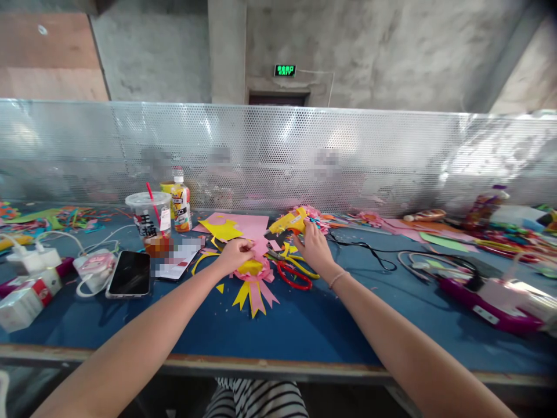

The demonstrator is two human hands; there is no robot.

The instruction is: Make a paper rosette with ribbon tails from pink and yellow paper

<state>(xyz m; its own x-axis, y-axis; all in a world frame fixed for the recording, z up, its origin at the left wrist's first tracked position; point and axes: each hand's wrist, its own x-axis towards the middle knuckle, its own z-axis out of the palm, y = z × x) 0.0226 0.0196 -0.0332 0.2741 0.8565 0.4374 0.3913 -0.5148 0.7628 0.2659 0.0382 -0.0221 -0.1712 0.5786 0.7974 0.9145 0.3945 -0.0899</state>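
My left hand (236, 255) is closed in a pinch on a small pink paper piece (260, 248). Just below it lies a paper rosette (251, 268) with a yellow centre, a pink ruffled edge and pink and yellow ribbon tails (256, 296) fanned towards me. My right hand (314, 247) is wrapped round a yellow hot glue gun (288, 222), whose nozzle points left towards the pink piece. The gun's handle is mostly hidden by my fingers. Red-handled scissors (296, 277) rest between the rosette and my right wrist.
Pink sheets (255, 225) and yellow paper (221, 227) lie behind my hands. To the left are a phone (129, 273), a drink cup (148, 217) and a bottle (180, 203). A black cable (369, 251) and a purple power strip (487, 307) lie right. A perforated metal screen (278, 157) borders the back.
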